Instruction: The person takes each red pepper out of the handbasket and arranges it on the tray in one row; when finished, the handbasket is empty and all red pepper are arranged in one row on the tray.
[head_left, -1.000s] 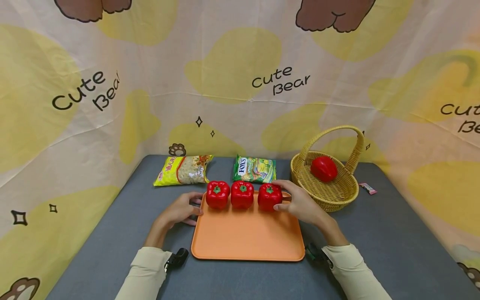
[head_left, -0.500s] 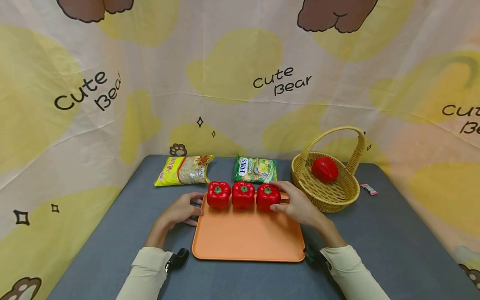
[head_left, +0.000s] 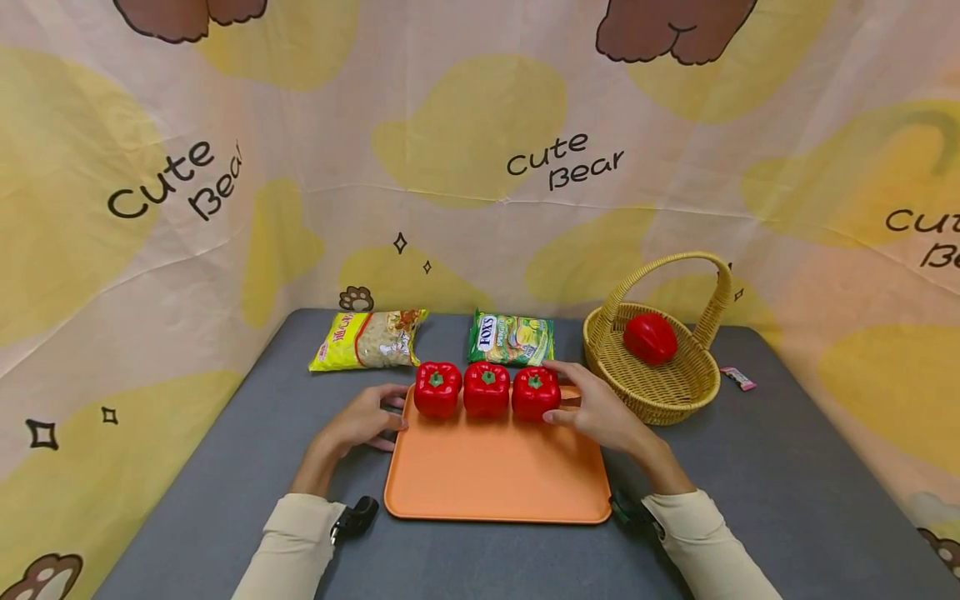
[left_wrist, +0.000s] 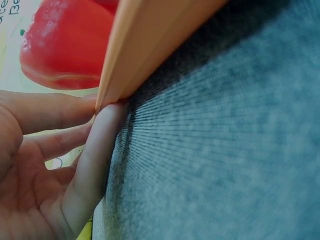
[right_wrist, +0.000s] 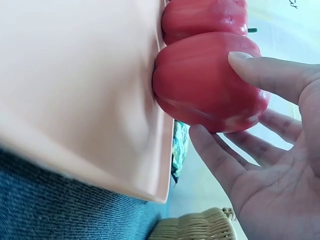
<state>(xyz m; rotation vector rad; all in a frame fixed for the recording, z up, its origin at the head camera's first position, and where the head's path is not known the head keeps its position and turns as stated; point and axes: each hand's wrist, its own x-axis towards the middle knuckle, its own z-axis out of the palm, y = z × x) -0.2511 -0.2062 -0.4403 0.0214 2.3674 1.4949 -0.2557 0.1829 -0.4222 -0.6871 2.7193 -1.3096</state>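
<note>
Three glossy red bell peppers stand in a row along the far edge of an orange tray (head_left: pixel 495 475): a left one (head_left: pixel 438 390), a middle one (head_left: pixel 487 390) and a right one (head_left: pixel 536 393). My right hand (head_left: pixel 596 408) holds the right pepper from its outer side, thumb toward me and fingers behind. In the right wrist view, thumb and fingertips touch this pepper (right_wrist: pixel 205 82), which rests on the tray against its neighbour. At the tray's left rim, my left hand (head_left: pixel 363 419) pinches the edge; the left wrist view shows its fingertips meeting at the rim (left_wrist: pixel 117 65).
A wicker basket (head_left: pixel 660 404) with a tall handle stands at the back right, holding another red pepper (head_left: pixel 650 338). Behind the tray lie a yellow snack bag (head_left: pixel 367 340) and a green FOX'S packet (head_left: pixel 512 339). A small pink wrapper (head_left: pixel 738 378) lies right of the basket.
The right hand has slid the right pepper slightly left, narrowing its gap to the middle pepper. In the last half second almost nothing has moved; the left hand stays at the rim.
</note>
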